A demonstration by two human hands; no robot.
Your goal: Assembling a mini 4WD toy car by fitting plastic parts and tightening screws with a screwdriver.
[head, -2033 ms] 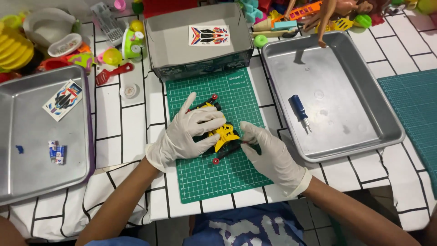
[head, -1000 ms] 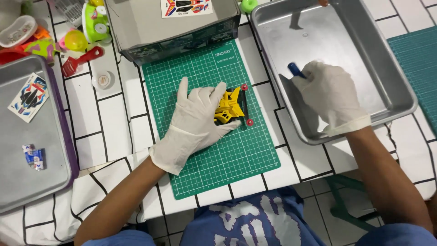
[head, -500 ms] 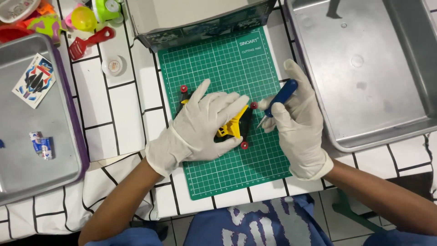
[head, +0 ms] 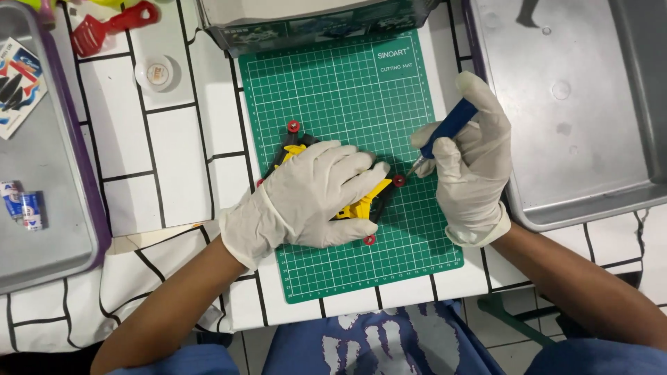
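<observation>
Yellow-and-black toy car chassis point(head: 361, 206) with small red rollers sits near the middle of the green cutting mat point(head: 333, 83), and we pin it flat under our left hand point(head: 306, 203), gloved fingers spread and pressed over the top, palm toward the left edge. Our right hand point(head: 472, 173) grips a blue-handled screwdriver point(head: 448, 128), fingers curled tight round the handle, tip angled down toward the red roller at the chassis's right corner; whether the tip touches a screw we cannot tell. To do this well, we judge: keep the left hand's weight steady so the chassis doesn't skid, line the shaft straight with the screw before turning, light downward push, slow twist. Left fingers cover most of the body, so shift them clear of the tip. Right of the mat is a metal tray point(head: 590, 201), a second tray point(head: 55, 257) with sticker sheets on the left, a grey box point(head: 313, 21) at the far mat edge, a red toy spatula point(head: 111, 28) far left.
</observation>
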